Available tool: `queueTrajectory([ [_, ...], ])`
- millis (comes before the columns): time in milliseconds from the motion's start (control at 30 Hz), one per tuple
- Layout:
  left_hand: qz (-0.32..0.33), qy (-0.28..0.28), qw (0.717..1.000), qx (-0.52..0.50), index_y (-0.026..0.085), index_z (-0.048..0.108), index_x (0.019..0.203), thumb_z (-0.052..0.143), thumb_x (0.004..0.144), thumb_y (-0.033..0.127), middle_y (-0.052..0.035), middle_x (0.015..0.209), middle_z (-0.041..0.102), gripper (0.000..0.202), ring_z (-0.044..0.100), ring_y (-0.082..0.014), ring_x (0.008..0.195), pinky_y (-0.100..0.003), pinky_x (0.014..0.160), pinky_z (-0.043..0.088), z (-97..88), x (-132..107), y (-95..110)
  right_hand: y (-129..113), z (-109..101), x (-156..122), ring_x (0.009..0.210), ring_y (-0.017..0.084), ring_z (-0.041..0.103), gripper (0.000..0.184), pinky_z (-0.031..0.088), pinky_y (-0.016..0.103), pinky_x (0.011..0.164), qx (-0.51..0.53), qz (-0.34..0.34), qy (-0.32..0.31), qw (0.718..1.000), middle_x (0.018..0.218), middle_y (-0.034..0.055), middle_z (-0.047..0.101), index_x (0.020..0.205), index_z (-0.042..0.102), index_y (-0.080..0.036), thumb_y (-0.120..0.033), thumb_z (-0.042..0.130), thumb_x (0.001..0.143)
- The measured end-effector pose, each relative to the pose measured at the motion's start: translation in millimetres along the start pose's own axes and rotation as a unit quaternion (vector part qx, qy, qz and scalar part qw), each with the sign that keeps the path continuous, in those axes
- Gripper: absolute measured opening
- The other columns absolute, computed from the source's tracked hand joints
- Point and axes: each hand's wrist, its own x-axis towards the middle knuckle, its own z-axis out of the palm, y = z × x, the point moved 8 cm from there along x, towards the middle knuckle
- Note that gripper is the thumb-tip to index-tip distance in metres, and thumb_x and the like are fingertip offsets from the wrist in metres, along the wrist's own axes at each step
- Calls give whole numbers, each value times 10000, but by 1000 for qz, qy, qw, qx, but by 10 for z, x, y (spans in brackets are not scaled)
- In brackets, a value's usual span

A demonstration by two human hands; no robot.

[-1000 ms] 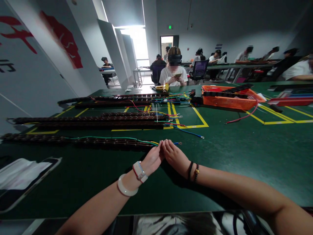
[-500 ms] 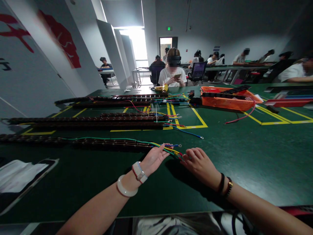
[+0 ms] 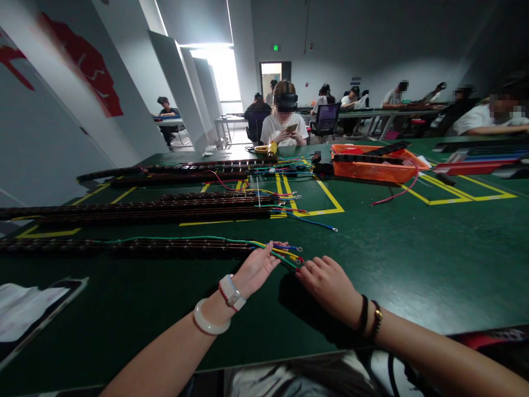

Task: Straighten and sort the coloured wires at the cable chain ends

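Note:
My left hand [image 3: 257,269] is closed around a bundle of coloured wires [image 3: 285,254], green, yellow, red and blue, with ring terminals at their ends. They come out of the right end of a long black cable carrier [image 3: 165,246] lying across the front of the table. A green wire [image 3: 198,237] runs along the carrier's top. At the wire tips, my right hand [image 3: 324,284] pinches the end of one wire, seemingly the green one with a red sleeve; its fingertips are partly hidden. Both hands are just above the table.
More cable carriers with loose wire ends [image 3: 215,207] lie behind, over yellow tape lines. An orange basket [image 3: 372,172] stands further back, right of the centre. Papers on a dark board [image 3: 33,309] lie at left. A person [image 3: 285,124] sits across the green table [image 3: 413,259].
The view has shifted slightly, so the scene sits a little further left. My right hand has closed in on the wire ends; my left keeps its hold on the bundle.

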Motion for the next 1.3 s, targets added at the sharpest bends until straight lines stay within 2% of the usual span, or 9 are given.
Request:
queueTrajectory([
  [100, 2, 6, 1000, 7, 83, 615, 807, 501, 875, 164, -145, 917, 680, 156, 640, -202, 939, -342, 926, 465, 7, -6, -2, 57, -168, 48, 646, 165, 472, 189, 239, 326, 609, 17, 20, 18, 1000, 695, 35, 584, 761, 567, -197, -211, 451, 909],
  [200, 3, 1, 1000, 17, 88, 609, 806, 499, 882, 208, -127, 861, 678, 180, 651, -179, 867, -324, 905, 475, -1, 2, -5, 216, -287, 152, 660, 171, 485, 192, 239, 322, 620, 7, 47, 25, 999, 697, 40, 586, 764, 554, -194, -235, 440, 912],
  [367, -1, -18, 1000, 18, 114, 627, 855, 509, 875, 329, -96, 895, 671, 246, 642, -156, 843, -306, 915, 467, 7, -5, -4, 522, -341, 377, 690, 177, 529, 221, 262, 311, 643, 13, 73, 8, 997, 728, 54, 616, 774, 558, -185, -300, 432, 915],
  [433, -3, -15, 1000, 16, 123, 630, 855, 524, 866, 329, -88, 909, 671, 232, 639, -165, 860, -319, 923, 464, 7, -11, -6, 632, -332, 459, 709, 182, 544, 242, 279, 307, 660, 18, 85, 6, 996, 748, 59, 629, 793, 567, -184, -319, 413, 922],
  [567, 0, 3, 1000, -1, 109, 608, 861, 511, 878, 244, -106, 928, 670, 168, 634, -186, 920, -363, 957, 445, -23, -8, -1, 859, -139, 590, 787, 195, 574, 268, 306, 296, 699, 25, 127, 0, 992, 831, 78, 655, 854, 578, -174, -349, 391, 932],
  [767, -22, -12, 1000, -13, 69, 583, 912, 514, 876, 211, -171, 1005, 650, 162, 604, -239, 1035, -405, 987, 426, -50, 10, -20, 1065, 514, 655, 714, 183, 590, 335, 304, 270, 609, 60, 161, -57, 984, 774, 71, 657, 835, 564, -164, -425, 377, 933],
  [867, -26, -7, 999, -19, 73, 580, 912, 517, 871, 184, -169, 1028, 643, 134, 599, -244, 1047, -412, 992, 424, -68, 11, -22, 1055, 693, 647, 702, 175, 586, 348, 303, 263, 603, 78, 151, -70, 983, 765, 67, 652, 814, 557, -165, -434, 370, 935],
  [1100, -33, 6, 999, -18, 65, 584, 894, 469, 892, 162, -161, 998, 648, 150, 611, -226, 1021, -404, 990, 426, -42, -14, -10, 1049, 737, 604, 681, 158, 563, 333, 297, 246, 595, 117, 157, -75, 978, 740, 54, 634, 782, 563, -170, -429, 407, 921],
  [1300, -28, -12, 999, -22, 65, 599, 893, 469, 890, 149, -146, 975, 657, 155, 626, -206, 978, -398, 995, 416, -38, 3, -10, 1034, 729, 538, 655, 149, 540, 334, 291, 240, 582, 149, 151, -72, 975, 712, 42, 621, 734, 570, -175, -439, 449, 900],
])
